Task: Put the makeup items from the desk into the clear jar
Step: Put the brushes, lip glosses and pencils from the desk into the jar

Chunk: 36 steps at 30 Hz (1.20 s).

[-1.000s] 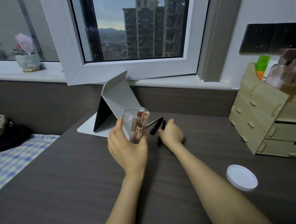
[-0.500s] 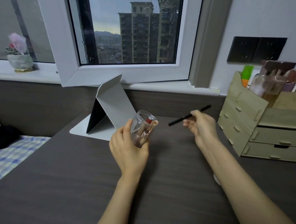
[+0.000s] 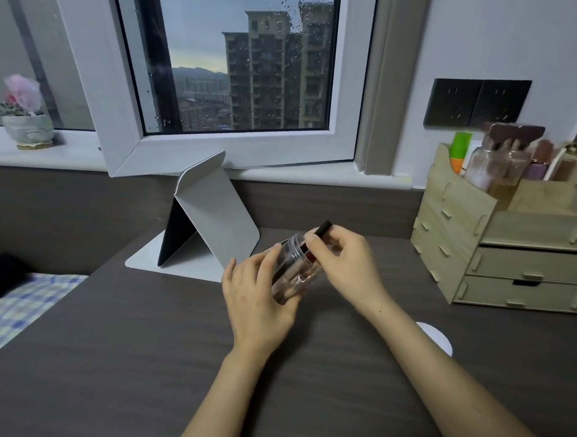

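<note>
My left hand (image 3: 256,293) grips the clear jar (image 3: 295,273) and holds it tilted above the dark desk (image 3: 127,360), its mouth turned up and to the right. Inside the jar I see a red-capped item and other makeup pieces. My right hand (image 3: 346,265) pinches a thin black makeup pencil (image 3: 321,229) at the jar's mouth. Only the pencil's upper end shows past my fingers; its lower end is hidden.
The jar's white lid (image 3: 435,341) lies on the desk, partly behind my right forearm. A wooden drawer organiser (image 3: 502,244) with bottles stands at the right. A folded grey tablet stand (image 3: 210,219) sits behind the jar. A checked bed cover (image 3: 24,305) lies left.
My right hand lifted the black pencil off the desk, swung it out to the right, then brought it back to the jar's mouth. My left hand tilted the jar further.
</note>
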Motion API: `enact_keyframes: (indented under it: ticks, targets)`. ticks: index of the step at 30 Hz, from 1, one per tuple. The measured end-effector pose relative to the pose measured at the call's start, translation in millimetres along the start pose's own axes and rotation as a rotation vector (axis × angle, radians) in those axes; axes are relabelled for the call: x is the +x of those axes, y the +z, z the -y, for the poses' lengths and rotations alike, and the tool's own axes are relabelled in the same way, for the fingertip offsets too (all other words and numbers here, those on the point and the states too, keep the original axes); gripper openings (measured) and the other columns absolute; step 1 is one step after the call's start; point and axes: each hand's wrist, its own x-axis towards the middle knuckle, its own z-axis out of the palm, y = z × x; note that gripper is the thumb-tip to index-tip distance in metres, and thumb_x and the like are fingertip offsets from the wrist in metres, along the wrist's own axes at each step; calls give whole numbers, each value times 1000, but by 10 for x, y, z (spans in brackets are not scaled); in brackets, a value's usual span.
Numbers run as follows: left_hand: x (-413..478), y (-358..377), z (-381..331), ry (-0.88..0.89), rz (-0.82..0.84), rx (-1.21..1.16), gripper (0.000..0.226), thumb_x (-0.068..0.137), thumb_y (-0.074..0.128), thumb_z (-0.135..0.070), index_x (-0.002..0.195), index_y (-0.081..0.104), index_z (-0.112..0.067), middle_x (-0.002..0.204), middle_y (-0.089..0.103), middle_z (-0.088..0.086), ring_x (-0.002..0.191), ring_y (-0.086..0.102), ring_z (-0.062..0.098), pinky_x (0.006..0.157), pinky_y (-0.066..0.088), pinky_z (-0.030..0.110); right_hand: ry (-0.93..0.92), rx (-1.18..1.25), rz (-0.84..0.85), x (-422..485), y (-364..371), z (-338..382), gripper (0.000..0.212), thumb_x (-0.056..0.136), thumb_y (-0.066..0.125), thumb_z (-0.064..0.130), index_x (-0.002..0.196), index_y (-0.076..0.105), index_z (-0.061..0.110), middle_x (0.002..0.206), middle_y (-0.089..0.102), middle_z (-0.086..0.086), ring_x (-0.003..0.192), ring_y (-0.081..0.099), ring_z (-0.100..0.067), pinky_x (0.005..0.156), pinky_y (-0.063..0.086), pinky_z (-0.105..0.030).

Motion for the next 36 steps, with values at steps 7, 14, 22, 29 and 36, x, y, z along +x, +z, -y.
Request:
enact_keyframes:
  ticks: [7,14,22,29,36]
  targets:
    - [13,3,8,-14,-31,28,76,55,75,-34,125,45,-24,100,62,3,96,50,16,104,30,48,-75,-15,61,-27,-6,15,38,94,47,35,81,73,11,77,68,0,88,59,-13,79,45,-26]
    - [115,-74,98,-274,-196,9,78,53,78,-36,123,51,-14,101,65,10,99,52,22,94,41,56,337,234,-160,393,335,-371,31,93,47,24,67,63,21,69,67,-4,76,64,-24,73,49,-37]
    - [169,-168,171,-561,-364,-61,80,57,84,-24,128,48,-15,113,61,11,106,53,32,93,41,49,-246,-929,539,505,912,-824,53,88,39,4,140,41,16,147,42,-2,132,36,-28,103,31,-37]
    - [157,-137,175,-544,-349,-76,81,57,84,-24,129,48,-18,116,60,9,108,53,29,94,41,48,-540,-1260,390,574,875,-891,6,68,69,21,70,72,17,80,68,-4,78,63,-23,71,49,-28]
    - [138,-104,129,-446,-268,-62,78,55,85,-22,125,51,-15,109,62,11,102,55,32,90,43,50,-139,-822,242,398,287,-769,31,98,37,31,123,48,16,115,65,-9,102,63,-33,77,44,-38]
